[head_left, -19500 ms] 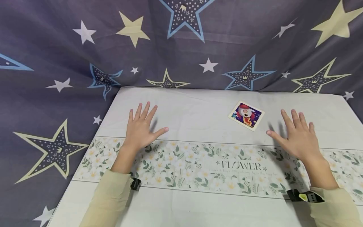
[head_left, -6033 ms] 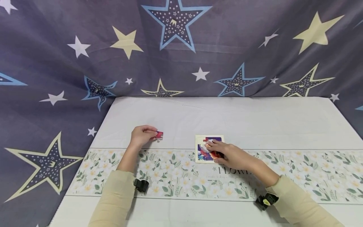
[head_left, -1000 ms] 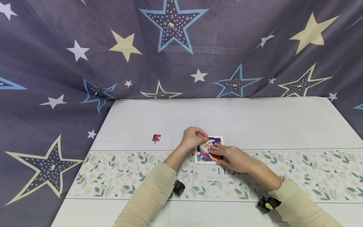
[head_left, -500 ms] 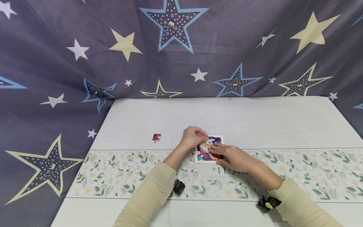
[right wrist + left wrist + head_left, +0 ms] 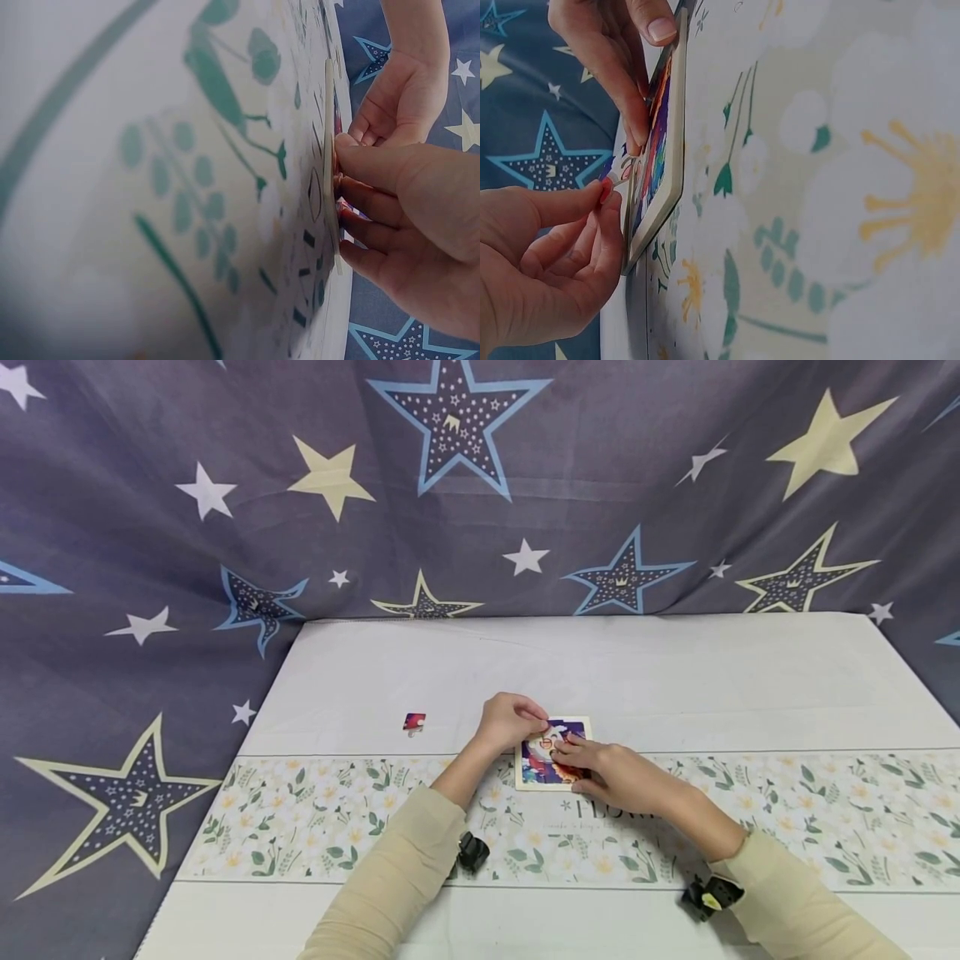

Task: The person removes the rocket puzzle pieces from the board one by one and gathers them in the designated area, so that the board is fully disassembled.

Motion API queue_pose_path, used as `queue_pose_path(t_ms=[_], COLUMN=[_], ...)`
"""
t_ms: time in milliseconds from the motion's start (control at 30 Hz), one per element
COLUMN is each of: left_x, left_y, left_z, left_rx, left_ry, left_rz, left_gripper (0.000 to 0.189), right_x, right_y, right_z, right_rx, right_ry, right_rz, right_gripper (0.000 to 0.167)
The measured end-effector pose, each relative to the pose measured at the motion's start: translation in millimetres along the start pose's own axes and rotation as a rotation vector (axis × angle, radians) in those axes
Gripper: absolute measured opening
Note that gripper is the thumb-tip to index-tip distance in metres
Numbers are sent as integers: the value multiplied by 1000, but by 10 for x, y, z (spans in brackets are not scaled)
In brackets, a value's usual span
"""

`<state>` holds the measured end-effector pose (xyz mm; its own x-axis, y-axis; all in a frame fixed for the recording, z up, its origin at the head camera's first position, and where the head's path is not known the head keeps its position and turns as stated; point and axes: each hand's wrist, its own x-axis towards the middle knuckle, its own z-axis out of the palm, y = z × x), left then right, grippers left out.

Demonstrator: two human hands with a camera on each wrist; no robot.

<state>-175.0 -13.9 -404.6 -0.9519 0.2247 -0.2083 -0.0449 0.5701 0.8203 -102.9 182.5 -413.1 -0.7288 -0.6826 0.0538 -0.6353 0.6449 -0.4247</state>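
A small square jigsaw puzzle (image 5: 536, 774) in a cream frame lies on the table, showing a colourful cartoon picture. My left hand (image 5: 510, 721) is at its upper left corner; in the left wrist view thumb and forefinger pinch a small red puzzle piece (image 5: 606, 191) at the board's edge. My right hand (image 5: 618, 774) rests on the puzzle from the right, its fingers pressing the picture and the thumb by the near rim; they hide the puzzle's right part. A loose red and purple puzzle piece (image 5: 414, 723) lies on the table to the left.
A white table cover (image 5: 712, 685) with a floral band marked FLOWER runs under both arms. Dark cloth (image 5: 480, 543) with printed stars hangs behind the table and at its left. A black wrist camera (image 5: 472, 852) sits at the left cuff.
Both hands lay spread before, with the puzzle farther back right. Later my left hand held a piece at the left; it has since moved to the puzzle. Little differs over the last second.
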Motion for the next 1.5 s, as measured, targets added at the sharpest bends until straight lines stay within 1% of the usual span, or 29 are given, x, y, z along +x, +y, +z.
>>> queue_pose_path(t_ms=[200,300,600,700,833,1000,1067,1200,1333,1400,1500], left_x=[-1,-17,-83,-102,-116,-138,-143,-160,-152,-142,-142], left_y=[-29,-62,-182,-204,-248,-310,-330,-363,-424,-460,-502], left_z=[-53,-100,-266,-325,-402,-521,-582,-710,-825,-869,-923], left_rx=[6,9,2,-2,-9,-38,-26,46,97,131,204], left_ry=[35,46,67,62,49,-1,-24,-36,6,40,95], left_rz=[-12,-13,-45,-67,-80,-96,-106,-89,-86,-93,-83], left_gripper=[6,7,9,9,9,11,11,11,11,9,8], right_x=[2,0,-6,-10,-15,-16,-15,-17,-20,-20,-22], right_y=[-1,-3,0,-1,-5,-12,-11,-10,-11,-13,-19], right_z=[-4,-6,-4,0,5,6,6,7,5,7,8], right_rx=[6,12,19,13,9,18,19,21,23,22,25], right_ry=[-6,-6,2,7,6,-3,-8,-14,-10,-6,-3], right_rz=[7,9,4,1,3,6,11,18,16,12,14], right_gripper=[45,45,45,46,46,46,46,45,45,45,45])
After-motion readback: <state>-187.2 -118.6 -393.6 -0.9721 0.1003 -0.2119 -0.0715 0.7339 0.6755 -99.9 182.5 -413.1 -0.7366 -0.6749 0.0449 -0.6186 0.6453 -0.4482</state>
